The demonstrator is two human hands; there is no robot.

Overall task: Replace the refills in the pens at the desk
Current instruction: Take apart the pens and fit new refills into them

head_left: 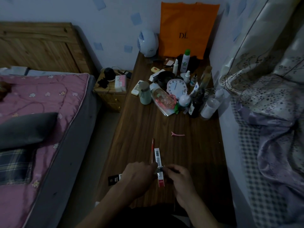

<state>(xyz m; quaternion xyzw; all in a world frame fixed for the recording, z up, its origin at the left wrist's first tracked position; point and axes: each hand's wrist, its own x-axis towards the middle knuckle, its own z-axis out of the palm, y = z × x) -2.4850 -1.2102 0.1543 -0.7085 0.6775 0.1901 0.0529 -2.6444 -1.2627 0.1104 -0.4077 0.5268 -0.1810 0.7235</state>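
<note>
Both hands meet at the near edge of the desk (189, 153) — left hand (139, 174) and right hand (178, 176) each pinching the refill pack (158, 159), a narrow white sleeve with barcode and red end, print unreadable. Red pen (152, 149) lies touching its left side. Orange bag (187, 28) behind reads "DL".
</note>
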